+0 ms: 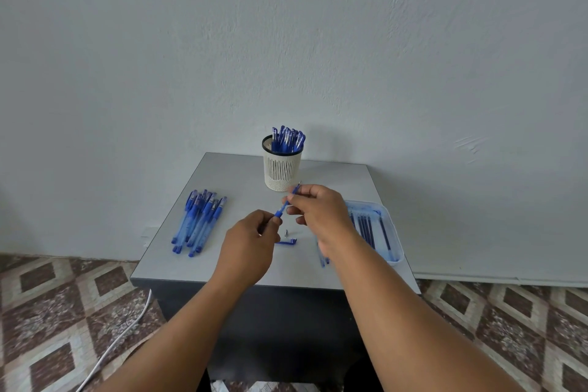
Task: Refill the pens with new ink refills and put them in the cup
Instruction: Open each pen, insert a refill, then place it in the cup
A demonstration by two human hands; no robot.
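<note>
Above the middle of the grey table, my left hand grips the lower end of a blue pen barrel. My right hand pinches the upper part, where a thin refill tip pokes out. On the table under my hands lie a small silver pen tip and a blue cap. A white mesh cup at the back holds several blue pens. A pile of blue pens lies at the left. A clear tray at the right holds several refills.
A few refills lie on the table beside the tray, partly behind my right forearm. The table stands against a white wall. A white cable runs over the patterned floor at the lower left.
</note>
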